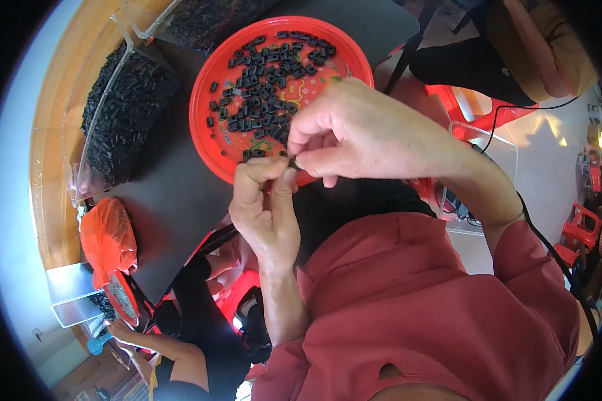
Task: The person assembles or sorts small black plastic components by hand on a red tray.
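Over the near rim of a round red tray (pixel 201 144), my two hands meet fingertip to fingertip. My left hand (pixel 266 204) is closed in a pinch of thumb and forefinger on a small black part (pixel 293 164), mostly hidden by the fingers. From the right, my right hand (pixel 354 130) is closed too, its thumb and forefinger pressed to the same part. Many small black block-shaped pieces with holes (pixel 254 100) lie scattered on the tray, which has a printed yellow and green pattern. Some pieces sit just beyond my left fingertips.
The tray stands on a dark table (pixel 174 180). At left are a clear bin (pixel 124 113) heaped with black pieces and an orange plastic bag (pixel 108 237). Another person's arm (pixel 164 344) works at lower left; another person sits upper right. A black cable (pixel 548 244) runs at right.
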The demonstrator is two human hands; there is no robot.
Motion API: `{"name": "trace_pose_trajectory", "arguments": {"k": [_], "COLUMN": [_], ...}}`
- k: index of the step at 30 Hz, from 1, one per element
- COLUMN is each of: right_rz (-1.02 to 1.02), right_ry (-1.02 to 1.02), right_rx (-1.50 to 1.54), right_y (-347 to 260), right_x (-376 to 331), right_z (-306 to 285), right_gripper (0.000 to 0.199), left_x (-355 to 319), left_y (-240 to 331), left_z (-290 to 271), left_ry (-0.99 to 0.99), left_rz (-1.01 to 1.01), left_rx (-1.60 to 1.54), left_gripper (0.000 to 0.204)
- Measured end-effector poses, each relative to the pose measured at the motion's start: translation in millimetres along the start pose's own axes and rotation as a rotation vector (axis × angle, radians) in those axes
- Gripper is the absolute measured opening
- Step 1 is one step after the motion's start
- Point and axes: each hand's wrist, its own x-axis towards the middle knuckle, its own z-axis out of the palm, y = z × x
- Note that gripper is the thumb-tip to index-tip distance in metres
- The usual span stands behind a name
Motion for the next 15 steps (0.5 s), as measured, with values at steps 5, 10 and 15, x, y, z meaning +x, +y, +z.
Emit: {"name": "trace_pose_trajectory", "arguments": {"k": [5, 10, 15], "right_rz": [0.159, 0.181, 0.203], "right_ry": [-0.107, -0.129, -0.090], "right_rx": [0.387, 0.589, 0.597], "right_y": [-2.1, -0.1, 2.0], "right_x": [-10.6, -20.8, -24.8], "right_z": [-9.2, -4.8, 3.5], "right_gripper": [0.012, 0.012, 0.012], "left_x": [-9.4, -18.0, -21.9], "left_y": [9.6, 9.3, 6.6], "left_z": [-3.8, 1.7, 5.7], "left_ry": [-0.090, -0.162, -0.105], "left_rz": [-0.014, 0.035, 0.017], "left_rx": [-0.203, -0.380, -0.434], "left_gripper": [0.012, 0.011, 0.010]}}
